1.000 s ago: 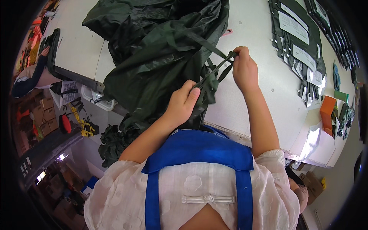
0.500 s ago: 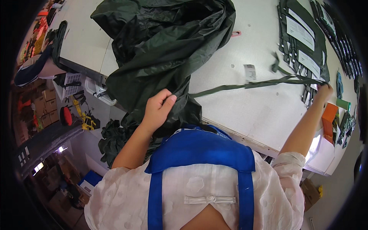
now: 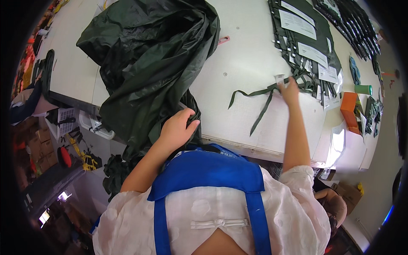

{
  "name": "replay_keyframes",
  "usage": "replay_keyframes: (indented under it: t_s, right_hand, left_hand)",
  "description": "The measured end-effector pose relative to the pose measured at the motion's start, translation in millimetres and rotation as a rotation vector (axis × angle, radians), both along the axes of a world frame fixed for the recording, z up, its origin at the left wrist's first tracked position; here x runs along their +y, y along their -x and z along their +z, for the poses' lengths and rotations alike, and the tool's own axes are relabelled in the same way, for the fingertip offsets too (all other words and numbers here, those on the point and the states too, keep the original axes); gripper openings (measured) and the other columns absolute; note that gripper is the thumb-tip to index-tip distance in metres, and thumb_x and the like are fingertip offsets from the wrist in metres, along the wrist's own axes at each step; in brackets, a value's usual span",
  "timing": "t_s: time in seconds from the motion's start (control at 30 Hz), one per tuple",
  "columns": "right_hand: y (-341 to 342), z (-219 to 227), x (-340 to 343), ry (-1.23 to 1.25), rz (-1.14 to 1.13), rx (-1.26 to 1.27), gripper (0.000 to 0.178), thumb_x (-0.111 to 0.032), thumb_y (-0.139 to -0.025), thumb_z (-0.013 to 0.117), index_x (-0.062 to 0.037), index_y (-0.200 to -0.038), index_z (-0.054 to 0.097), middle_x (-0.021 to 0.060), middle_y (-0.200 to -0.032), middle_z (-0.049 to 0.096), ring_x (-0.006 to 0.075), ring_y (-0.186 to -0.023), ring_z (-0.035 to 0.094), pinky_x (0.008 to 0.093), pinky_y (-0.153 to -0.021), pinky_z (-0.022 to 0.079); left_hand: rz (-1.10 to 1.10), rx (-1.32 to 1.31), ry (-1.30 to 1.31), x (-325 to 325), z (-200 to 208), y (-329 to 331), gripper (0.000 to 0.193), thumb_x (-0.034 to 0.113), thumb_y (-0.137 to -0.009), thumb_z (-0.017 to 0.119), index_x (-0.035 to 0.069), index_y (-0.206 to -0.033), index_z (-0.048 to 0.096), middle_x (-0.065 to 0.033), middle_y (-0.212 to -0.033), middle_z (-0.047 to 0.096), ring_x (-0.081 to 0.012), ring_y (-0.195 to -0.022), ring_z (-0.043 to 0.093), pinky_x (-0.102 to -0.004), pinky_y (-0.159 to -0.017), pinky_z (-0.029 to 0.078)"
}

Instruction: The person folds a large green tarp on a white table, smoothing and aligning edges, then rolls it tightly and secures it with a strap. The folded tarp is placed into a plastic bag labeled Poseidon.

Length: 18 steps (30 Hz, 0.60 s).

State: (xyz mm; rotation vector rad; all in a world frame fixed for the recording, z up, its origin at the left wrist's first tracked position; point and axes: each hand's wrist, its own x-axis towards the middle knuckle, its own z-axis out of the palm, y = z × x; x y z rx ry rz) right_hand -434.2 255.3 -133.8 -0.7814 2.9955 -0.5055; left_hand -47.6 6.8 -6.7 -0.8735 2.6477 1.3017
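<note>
A large crumpled sheet of dark green, slightly shiny fabric [image 3: 148,55] lies over the left part of the table and droops off its front edge. My left hand [image 3: 176,129] is closed on a fold of this fabric near that edge, its lower fingers partly hidden. Out to the right, my right hand [image 3: 290,91] pinches a narrow dark green strap [image 3: 263,111], whose loose ends trail leftward over the table. A small white label [image 3: 279,79] shows at its fingertips. Just beyond lies a stack of flat dark green packs [image 3: 304,36] with white paper sheets and tangled straps.
Black glossy packs [image 3: 350,29] line the far right. A green roll [image 3: 363,89] and an orange box [image 3: 349,111] stand near the right edge. A pink tool [image 3: 224,39] lies beside the fabric. Other people appear at far left and lower right; a white basket [image 3: 66,121] sits left.
My right hand has come leftward and inward with the strap, which no longer stretches taut from the fabric. The white label has left its place on the table. My left hand stays at the fabric.
</note>
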Motion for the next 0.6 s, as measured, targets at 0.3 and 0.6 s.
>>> replay_keyframes:
  t_s: [0.3,0.6]
  right_hand:
    - [-112.8,120.2,-54.4,0.491,0.1,-0.427,0.017,-0.011,-0.087,0.062,-0.0027,-0.101,0.067,0.0063,-0.079,0.066,0.0118,-0.071,0.059,0.0261,-0.066,0.046]
    - [-190.2,242.5,-51.9,0.743,0.326,-0.348,0.029,0.009,-0.078,0.056,-0.0039,-0.104,0.059,0.0048,-0.085,0.062,0.0088,-0.073,0.055,0.0241,-0.064,0.046]
  left_hand:
    - [-0.077,0.437,-0.096,4.6,21.6,32.4,0.068,0.02,-0.075,0.075,0.007,-0.132,0.041,-0.0161,-0.132,0.043,-0.034,-0.118,0.046,-0.0404,-0.098,0.04]
    - [-0.318,0.289,-0.956,66.4,34.1,100.3,0.067,0.017,-0.08,0.071,0.011,-0.138,0.038,-0.009,-0.097,0.061,-0.015,-0.094,0.058,-0.0286,-0.084,0.045]
